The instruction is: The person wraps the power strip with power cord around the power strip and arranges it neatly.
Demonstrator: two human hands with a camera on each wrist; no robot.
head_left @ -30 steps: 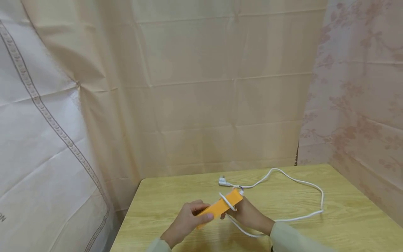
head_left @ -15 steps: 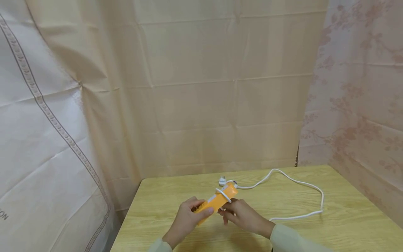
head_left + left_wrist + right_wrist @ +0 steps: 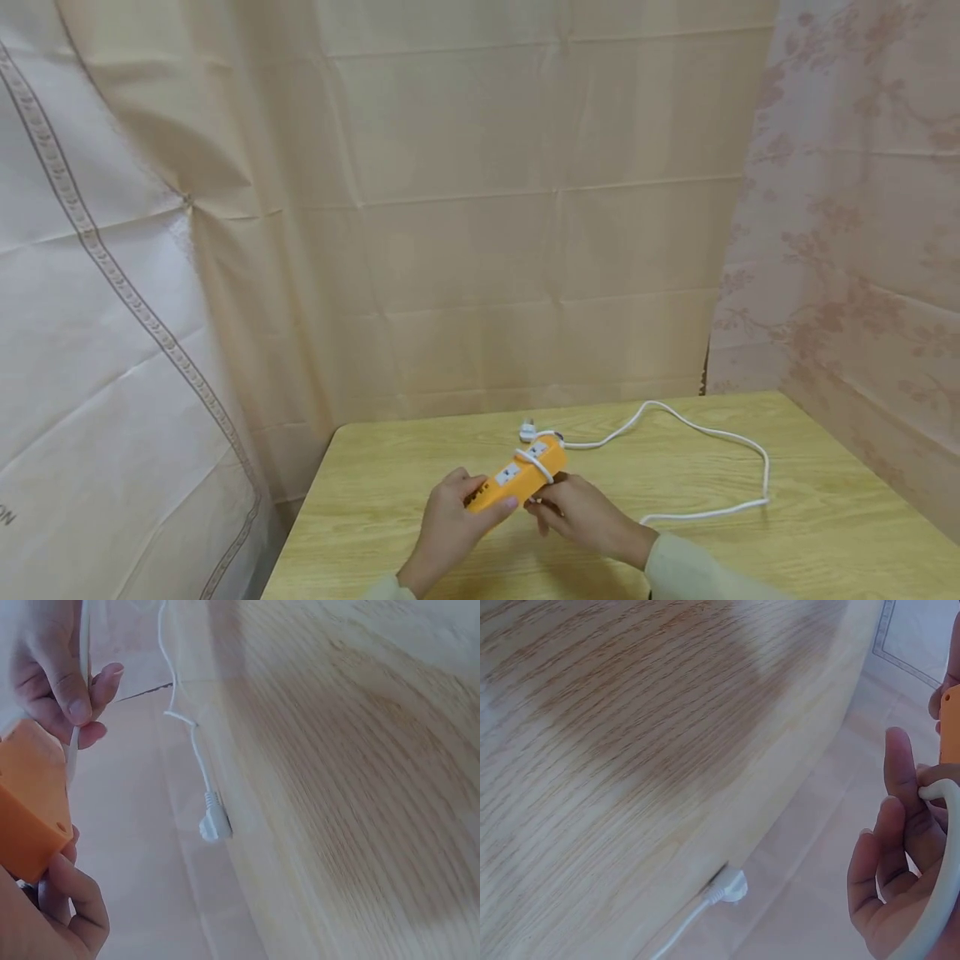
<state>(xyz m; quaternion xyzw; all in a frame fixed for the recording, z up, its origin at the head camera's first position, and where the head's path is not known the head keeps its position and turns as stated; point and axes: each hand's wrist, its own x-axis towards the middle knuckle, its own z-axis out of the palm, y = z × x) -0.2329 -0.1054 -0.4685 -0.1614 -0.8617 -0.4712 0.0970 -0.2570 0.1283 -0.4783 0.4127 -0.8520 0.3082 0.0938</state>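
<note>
In the head view my left hand (image 3: 450, 529) grips the near end of an orange power strip (image 3: 528, 485), thumb along its side. The strip is held tilted over the table, with its white sockets (image 3: 507, 473) facing up. A turn of white cord (image 3: 534, 465) crosses it near the far end. Just right of the strip, my right hand (image 3: 588, 517) pinches the cord (image 3: 85, 637) between thumb and fingers, as the left wrist view shows. Close up in the right wrist view, the cord (image 3: 941, 889) runs past the curled fingers (image 3: 919, 825).
The white plug (image 3: 528, 432) lies near the back of the wooden table (image 3: 375, 500). From it, loose cord (image 3: 720, 433) sweeps in a wide curve across the right side. Beige cloth (image 3: 525, 250) hangs behind, and patterned cloth (image 3: 847, 275) hangs at the right.
The strip has rolled so its sockets show. My right hand has come from behind the strip's far end to below its right side. The slack cord beneath has been drawn in.
</note>
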